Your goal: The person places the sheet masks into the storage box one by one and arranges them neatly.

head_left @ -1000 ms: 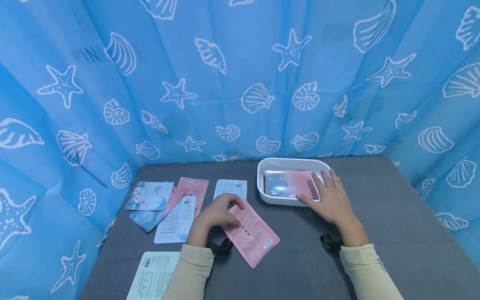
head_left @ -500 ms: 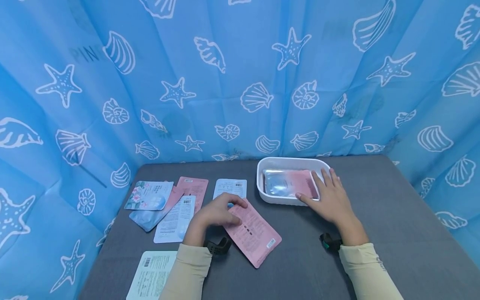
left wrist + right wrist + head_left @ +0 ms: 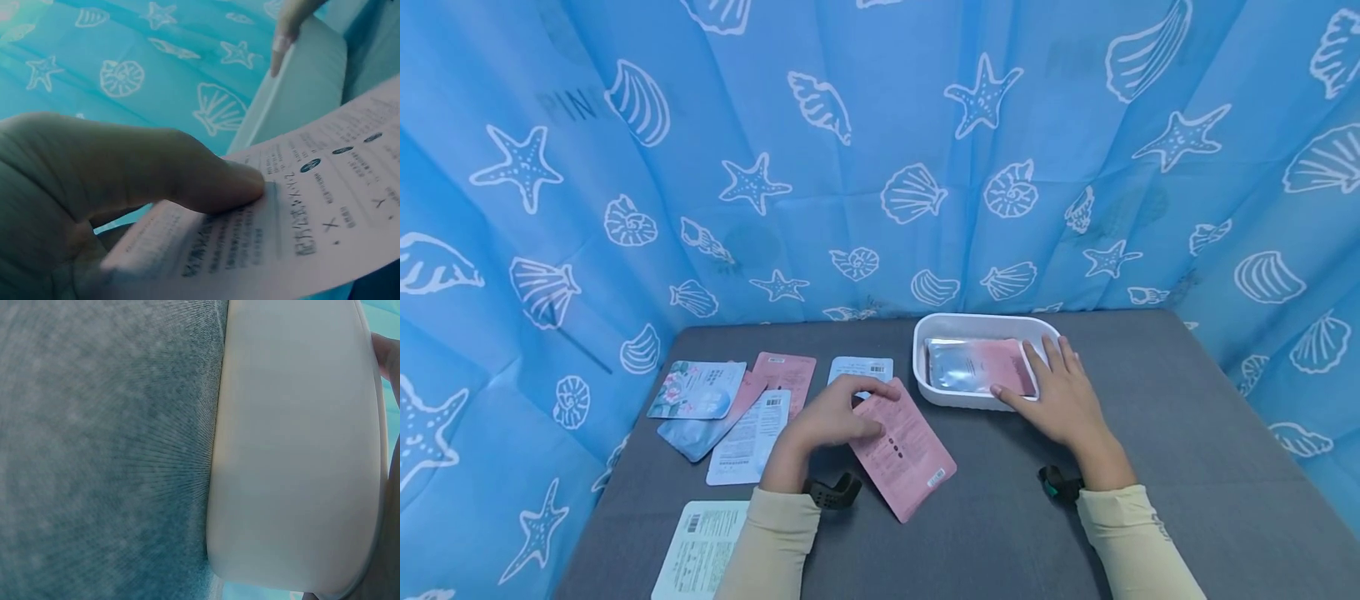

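My left hand (image 3: 838,421) pinches a pink sheet mask packet (image 3: 913,462) by its upper left edge, thumb on the printed face. In the left wrist view the thumb presses across the small print of this packet (image 3: 312,212), which bends slightly. My right hand (image 3: 1063,396) rests with spread fingers over the right end of a white plastic basin (image 3: 955,402), thumb at the near rim. Inside the basin lies a shiny blue-and-pink packet (image 3: 977,367). The right wrist view is mostly filled by the basin's outer wall (image 3: 300,444), with part of the hand at the right edge.
Left on the grey tabletop (image 3: 1000,517) lie overlapping packets: a floral one (image 3: 700,390), a pink one (image 3: 786,375) and a white one (image 3: 748,442), among others. A pale green packet (image 3: 700,542) lies nearer. Behind the left hand is another light-blue packet (image 3: 861,368). A blue shell-print curtain (image 3: 880,167) surrounds the table.
The left hand has shifted slightly up and away with the pink packet, whose near corner has risen in the view. The right hand and basin stay in place.
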Motion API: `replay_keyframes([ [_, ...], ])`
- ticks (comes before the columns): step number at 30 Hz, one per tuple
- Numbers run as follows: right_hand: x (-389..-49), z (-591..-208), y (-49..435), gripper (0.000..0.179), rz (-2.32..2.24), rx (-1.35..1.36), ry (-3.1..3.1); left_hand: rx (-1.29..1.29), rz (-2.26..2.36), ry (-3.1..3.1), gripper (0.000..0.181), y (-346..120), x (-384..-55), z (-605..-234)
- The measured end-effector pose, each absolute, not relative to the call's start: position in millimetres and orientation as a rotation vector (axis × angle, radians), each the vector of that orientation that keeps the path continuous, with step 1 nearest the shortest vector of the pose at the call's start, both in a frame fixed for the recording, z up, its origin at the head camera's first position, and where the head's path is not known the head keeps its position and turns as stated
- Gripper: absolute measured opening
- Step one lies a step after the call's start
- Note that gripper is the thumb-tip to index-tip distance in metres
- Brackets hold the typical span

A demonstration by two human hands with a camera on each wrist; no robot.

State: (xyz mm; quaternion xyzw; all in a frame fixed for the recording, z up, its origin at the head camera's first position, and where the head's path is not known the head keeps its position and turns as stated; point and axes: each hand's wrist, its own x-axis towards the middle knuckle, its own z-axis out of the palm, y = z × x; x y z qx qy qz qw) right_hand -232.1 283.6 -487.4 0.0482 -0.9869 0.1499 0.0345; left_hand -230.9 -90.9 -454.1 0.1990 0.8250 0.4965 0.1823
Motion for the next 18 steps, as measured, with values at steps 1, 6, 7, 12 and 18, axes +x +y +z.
replay_keyframes([
  [1, -232.2, -487.7, 283.9, 0.107, 0.466, 0.149, -3.032, 0.57, 1.415, 2.323, 0.045, -91.2, -230.4, -452.7],
  [6, -231.1, -487.8, 284.3, 0.107, 0.481, 0.155, -3.036, 0.614, 1.495, 2.304, 0.046, -93.7, -228.8, -447.9],
  [7, -230.9, -487.8, 284.2, 0.107, 0.48, 0.156, -3.037, 0.628, 1.518, 2.302, 0.046, -94.4, -228.7, -447.2],
  [12, -230.3, -487.6, 283.8, 0.107, 0.479, 0.162, -3.036, 0.651, 1.652, 2.282, 0.046, -97.4, -227.7, -443.3],
  [18, -230.7, -486.0, 283.8, 0.108, 0.467, 0.161, -3.035, 0.606, 1.829, 2.252, 0.045, -99.0, -228.7, -442.3],
])
